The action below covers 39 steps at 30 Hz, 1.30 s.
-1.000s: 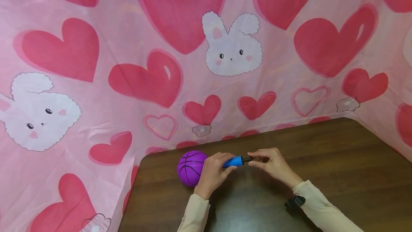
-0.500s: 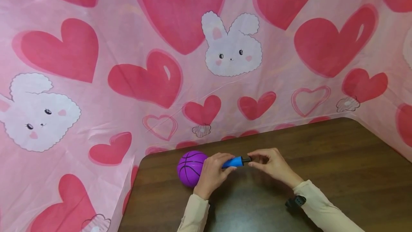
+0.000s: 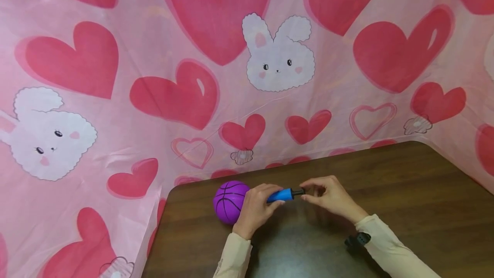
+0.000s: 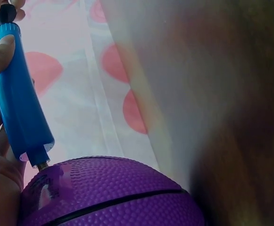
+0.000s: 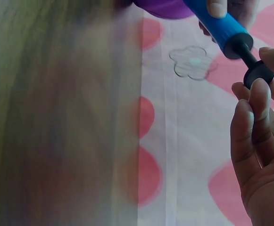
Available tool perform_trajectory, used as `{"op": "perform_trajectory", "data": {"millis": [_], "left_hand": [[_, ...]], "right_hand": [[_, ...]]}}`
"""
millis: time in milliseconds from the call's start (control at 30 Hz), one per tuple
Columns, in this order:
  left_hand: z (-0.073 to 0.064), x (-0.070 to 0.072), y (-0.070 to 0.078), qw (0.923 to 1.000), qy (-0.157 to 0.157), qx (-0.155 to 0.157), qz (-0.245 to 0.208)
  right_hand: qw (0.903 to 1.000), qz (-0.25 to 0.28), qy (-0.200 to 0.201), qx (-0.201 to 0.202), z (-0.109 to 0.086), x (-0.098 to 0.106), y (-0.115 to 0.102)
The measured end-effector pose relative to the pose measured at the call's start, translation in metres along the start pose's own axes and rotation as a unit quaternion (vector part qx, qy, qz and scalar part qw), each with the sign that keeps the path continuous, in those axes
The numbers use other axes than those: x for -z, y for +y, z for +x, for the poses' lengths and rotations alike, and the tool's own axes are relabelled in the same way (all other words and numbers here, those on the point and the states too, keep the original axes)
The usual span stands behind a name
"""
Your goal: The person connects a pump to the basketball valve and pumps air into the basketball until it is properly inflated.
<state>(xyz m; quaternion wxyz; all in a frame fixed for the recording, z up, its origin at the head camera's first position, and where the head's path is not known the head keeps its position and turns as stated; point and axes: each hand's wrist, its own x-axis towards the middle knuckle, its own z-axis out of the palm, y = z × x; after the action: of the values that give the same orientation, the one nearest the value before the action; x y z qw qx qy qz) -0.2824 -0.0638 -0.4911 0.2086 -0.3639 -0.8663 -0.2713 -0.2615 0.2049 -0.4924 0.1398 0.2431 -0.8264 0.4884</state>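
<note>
A blue hand pump (image 3: 281, 195) lies almost level in my left hand (image 3: 254, 209), whose fingers and thumb wrap its barrel. In the left wrist view the pump's metal needle (image 4: 43, 165) meets the surface of a purple basketball (image 4: 122, 188) with black seams. My right hand (image 3: 332, 196) pinches the black plunger handle (image 5: 259, 74) between thumb and fingertips. A short stretch of black rod (image 5: 244, 52) shows between the barrel and that handle. Part of the ball is hidden behind my left hand in the head view.
The brown wooden table (image 3: 417, 209) extends right and toward me. A pink cloth (image 3: 216, 140) printed with hearts and bunny faces hangs behind and to the left, along the table's edge. A dark wrist strap (image 3: 362, 238) sits on the right sleeve.
My right hand has moved slightly right with the plunger handle, so a little more black rod shows. The left hand, pump barrel and basketball stay nearly where they were.
</note>
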Motion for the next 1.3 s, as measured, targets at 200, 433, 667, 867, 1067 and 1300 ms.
{"op": "perform_trajectory", "data": {"millis": [200, 433, 667, 867, 1067, 1300], "left_hand": [[-0.001, 0.003, -0.006, 0.9998, 0.017, -0.003, 0.002], [0.000, 0.007, -0.010, 0.9997, 0.024, 0.000, -0.005], [0.000, 0.009, -0.011, 0.9996, 0.022, 0.005, -0.014], [0.000, 0.009, -0.011, 0.9997, 0.024, -0.004, -0.002], [0.000, 0.007, -0.011, 0.9996, 0.023, -0.016, 0.004], [0.000, 0.007, -0.010, 0.9997, 0.018, -0.012, -0.008]], "right_hand": [[0.9999, -0.002, 0.013, 0.006, 0.002, 0.016, 0.003], [0.9996, 0.010, 0.027, 0.001, 0.000, 0.044, 0.009], [0.9996, 0.016, 0.014, -0.017, -0.001, 0.061, 0.009], [0.9997, 0.010, 0.009, -0.022, -0.001, 0.062, 0.008], [0.9996, 0.010, 0.014, -0.024, -0.001, 0.061, 0.007], [0.9997, 0.011, 0.011, -0.020, 0.000, 0.046, 0.004]]}}
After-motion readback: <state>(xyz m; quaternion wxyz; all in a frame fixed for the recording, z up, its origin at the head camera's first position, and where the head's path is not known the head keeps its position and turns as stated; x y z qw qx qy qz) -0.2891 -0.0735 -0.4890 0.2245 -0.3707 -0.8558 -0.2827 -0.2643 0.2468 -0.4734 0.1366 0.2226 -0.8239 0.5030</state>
